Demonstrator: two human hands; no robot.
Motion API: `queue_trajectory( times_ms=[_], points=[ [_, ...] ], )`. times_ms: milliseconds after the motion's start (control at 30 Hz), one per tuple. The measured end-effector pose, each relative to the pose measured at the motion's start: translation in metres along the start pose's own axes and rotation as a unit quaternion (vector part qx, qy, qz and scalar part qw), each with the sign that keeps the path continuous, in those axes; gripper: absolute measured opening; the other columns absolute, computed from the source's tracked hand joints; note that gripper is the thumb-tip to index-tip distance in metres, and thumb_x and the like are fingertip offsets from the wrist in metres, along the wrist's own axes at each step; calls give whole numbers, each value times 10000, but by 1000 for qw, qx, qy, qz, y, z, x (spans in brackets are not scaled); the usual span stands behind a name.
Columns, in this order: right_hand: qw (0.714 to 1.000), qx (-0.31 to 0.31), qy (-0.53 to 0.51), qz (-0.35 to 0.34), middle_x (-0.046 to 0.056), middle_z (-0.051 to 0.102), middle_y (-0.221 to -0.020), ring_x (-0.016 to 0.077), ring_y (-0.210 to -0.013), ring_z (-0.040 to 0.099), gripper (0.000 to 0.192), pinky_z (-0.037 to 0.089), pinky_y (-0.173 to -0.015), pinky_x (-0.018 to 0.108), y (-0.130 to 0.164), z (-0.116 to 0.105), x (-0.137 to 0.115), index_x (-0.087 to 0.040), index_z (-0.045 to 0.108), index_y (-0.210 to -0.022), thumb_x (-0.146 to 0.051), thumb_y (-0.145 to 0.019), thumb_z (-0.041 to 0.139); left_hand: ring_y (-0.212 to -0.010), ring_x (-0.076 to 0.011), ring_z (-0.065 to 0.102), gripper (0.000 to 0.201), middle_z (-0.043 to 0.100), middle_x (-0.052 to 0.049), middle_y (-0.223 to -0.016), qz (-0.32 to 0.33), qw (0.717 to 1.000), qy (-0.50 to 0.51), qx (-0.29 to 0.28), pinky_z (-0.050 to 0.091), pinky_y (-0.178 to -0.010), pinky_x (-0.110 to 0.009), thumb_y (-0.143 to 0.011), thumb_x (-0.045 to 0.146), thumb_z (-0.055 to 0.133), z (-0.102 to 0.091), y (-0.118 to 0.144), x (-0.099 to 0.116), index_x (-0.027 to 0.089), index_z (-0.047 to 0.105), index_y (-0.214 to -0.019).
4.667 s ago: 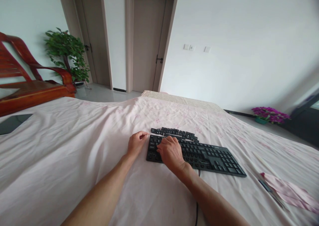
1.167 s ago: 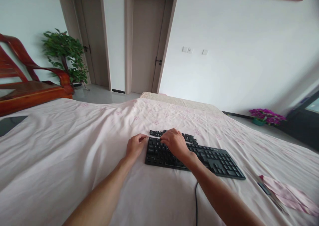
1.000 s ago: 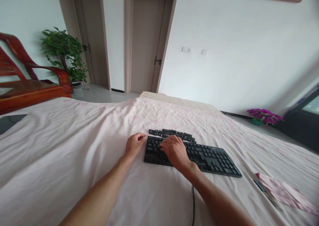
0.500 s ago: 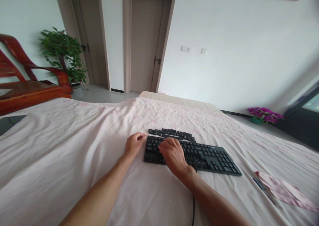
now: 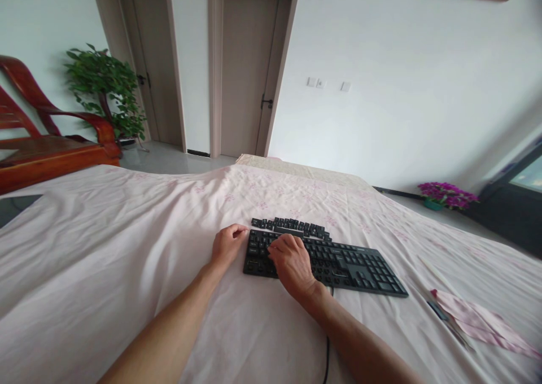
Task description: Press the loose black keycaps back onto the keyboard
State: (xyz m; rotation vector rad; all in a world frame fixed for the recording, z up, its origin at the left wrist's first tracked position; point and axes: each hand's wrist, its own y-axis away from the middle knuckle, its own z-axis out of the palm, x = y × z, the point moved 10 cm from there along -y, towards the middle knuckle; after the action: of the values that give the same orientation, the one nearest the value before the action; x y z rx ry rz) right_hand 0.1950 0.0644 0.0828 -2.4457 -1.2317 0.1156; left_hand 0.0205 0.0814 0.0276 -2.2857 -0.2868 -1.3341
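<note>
A black keyboard (image 5: 351,262) lies on a bed covered with a pale pink sheet (image 5: 105,243). My left hand (image 5: 226,245) is curled around the keyboard's left end, thumb at its far corner. My right hand (image 5: 292,260) rests on the keys of the left half with its fingers bent downward; what is under the fingertips is hidden. A row of loose black keycaps (image 5: 292,225) lies on the sheet just behind the keyboard. The keyboard's black cable (image 5: 327,356) runs toward me beside my right forearm.
A folded pink cloth strip (image 5: 478,322) with a dark thin object beside it lies at the right. A red wooden chair (image 5: 55,152) and a green plant (image 5: 104,87) stand at the left, a door (image 5: 243,68) behind, purple flowers (image 5: 444,193) on the floor at the right.
My right hand went to the loose keycap row about a second ago, then came back onto the left keys. The left hand stayed on the keyboard's end.
</note>
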Motion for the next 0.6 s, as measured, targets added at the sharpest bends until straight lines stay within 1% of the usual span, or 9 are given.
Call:
queue_trajectory(
  times_ms=[300, 500, 600],
  points=[
    [999, -9, 25, -21, 54, 647, -896, 218, -936, 479, 62, 339, -816, 358, 1, 3, -8, -200, 647, -844, -199, -869, 591, -853, -197, 674, 250, 748, -23, -919, -2, 1000, -6, -1, 498, -813, -286, -790, 359, 538, 0, -1, 1, 225, 728, -883],
    [998, -28, 50, -18, 87, 647, -921, 231, -949, 475, 110, 350, -824, 373, 1, 4, -12, -186, 659, -899, -173, -880, 552, -856, -194, 671, 258, 748, -19, -919, 3, 1000, -7, -2, 495, -800, -274, -793, 373, 537, 0, 0, -1, 228, 727, -889],
    [997, -45, 60, -15, 111, 643, -989, 246, -1035, 459, 170, 351, -885, 382, 3, 3, -18, -156, 663, -969, -126, -846, 550, -862, -195, 670, 256, 747, -12, -914, 9, 1000, -10, -1, 493, -800, -275, -796, 369, 532, 1, -1, 0, 229, 725, -888]
  ],
)
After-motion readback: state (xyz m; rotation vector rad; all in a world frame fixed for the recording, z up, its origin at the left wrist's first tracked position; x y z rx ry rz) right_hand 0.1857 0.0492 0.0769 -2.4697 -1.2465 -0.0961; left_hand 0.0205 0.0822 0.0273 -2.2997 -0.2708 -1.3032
